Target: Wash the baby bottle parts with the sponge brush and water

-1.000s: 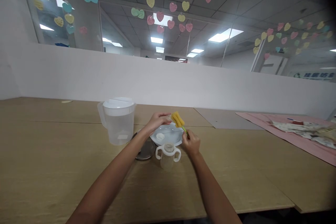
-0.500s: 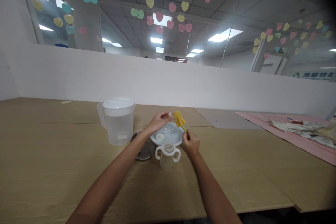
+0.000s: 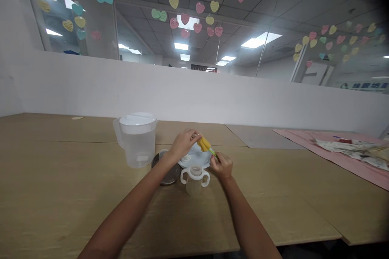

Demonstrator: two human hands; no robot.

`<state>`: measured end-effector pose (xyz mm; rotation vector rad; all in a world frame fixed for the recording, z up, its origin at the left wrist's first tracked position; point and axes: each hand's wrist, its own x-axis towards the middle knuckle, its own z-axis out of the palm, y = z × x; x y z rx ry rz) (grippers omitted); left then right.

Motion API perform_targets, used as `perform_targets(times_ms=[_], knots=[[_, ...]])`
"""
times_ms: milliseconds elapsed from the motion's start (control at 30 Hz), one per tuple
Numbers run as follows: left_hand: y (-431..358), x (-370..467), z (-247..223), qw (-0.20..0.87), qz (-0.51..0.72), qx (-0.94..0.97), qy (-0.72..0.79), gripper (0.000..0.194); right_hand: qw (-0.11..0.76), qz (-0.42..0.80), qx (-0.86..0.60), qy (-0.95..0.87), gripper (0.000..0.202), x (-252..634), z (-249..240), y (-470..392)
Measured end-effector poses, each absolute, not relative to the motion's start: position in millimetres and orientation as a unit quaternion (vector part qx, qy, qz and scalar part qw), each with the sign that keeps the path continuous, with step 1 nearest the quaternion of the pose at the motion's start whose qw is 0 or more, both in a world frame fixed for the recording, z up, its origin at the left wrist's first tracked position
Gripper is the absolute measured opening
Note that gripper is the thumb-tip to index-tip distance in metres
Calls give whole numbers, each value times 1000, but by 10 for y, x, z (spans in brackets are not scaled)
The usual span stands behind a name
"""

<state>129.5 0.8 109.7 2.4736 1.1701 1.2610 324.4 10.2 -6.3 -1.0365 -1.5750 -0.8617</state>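
Note:
My right hand (image 3: 221, 165) is closed on the green handle of a sponge brush (image 3: 204, 144), whose yellow head points up and to the left. My left hand (image 3: 184, 144) pinches a small clear piece, mostly hidden by the fingers, against the tip of the sponge. Under both hands is a white basin (image 3: 202, 158) with a small white ring-like part (image 3: 186, 158) in it. In front of it stands an open clear baby bottle (image 3: 194, 184) with two white handles. Partly behind my left forearm lies a dark round tray (image 3: 170, 177) with a clear piece on it.
A translucent lidded pitcher (image 3: 138, 141) stands left of the tray. At the right, a pink cloth (image 3: 291, 139) carries papers and other items. A grey sheet (image 3: 258, 135) lies beside it, along the white wall. The table's front edge shows at the lower right.
My left hand has turned over and brought the clear piece onto the sponge tip. The brush has tilted lower to the left, and my right hand has barely moved.

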Motion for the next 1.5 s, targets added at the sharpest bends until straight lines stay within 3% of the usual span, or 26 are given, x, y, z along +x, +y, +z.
perform_targets(times_ms=[200,633,967,1267,1367,1500], knots=[[-74,1391,1047,35,334,830,446,31,520,-347,-419,-659,16,3244,-77,92],[-23,1476,936,115,415,827,362,26,545,-339,-401,-654,17,3189,-43,84],[-23,1251,1112,138,351,860,345,27,502,-328,-440,-668,19,3259,-29,89],[-6,803,1393,18,278,842,462,30,485,-324,-472,-662,21,3241,-52,122],[33,593,1423,8,200,836,510,32,499,-314,-499,-635,23,3274,-69,142],[123,481,1336,52,-19,801,597,39,493,-312,-497,-642,23,3272,-86,153]])
